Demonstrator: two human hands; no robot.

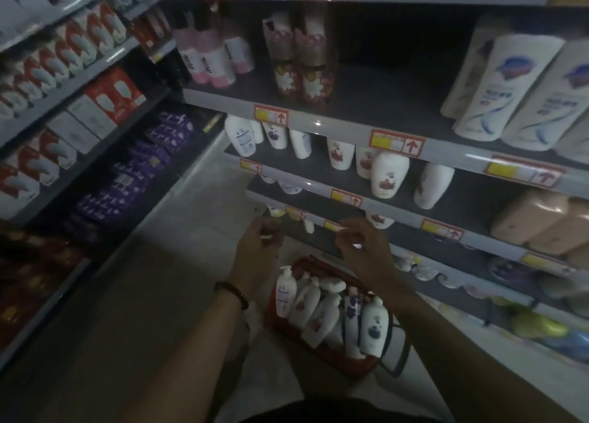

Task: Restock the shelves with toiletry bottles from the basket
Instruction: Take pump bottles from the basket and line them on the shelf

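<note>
Left hand [259,242] and right hand [361,247] hang with fingers curled; whether either pinches anything cannot be told. The grey shelves [318,124] carry red-and-yellow price tags [396,142], their print unreadable. Below the hands, a red basket [347,363] on the floor holds at least six white bottles [374,325], their red or purple labels blurred.

Print on basket [344,363] bottles [373,327] illegible

Left hand [258,241], right hand [361,247] over red basket [344,363], white bottles [374,327] inside, shelves [350,129] beside
</note>
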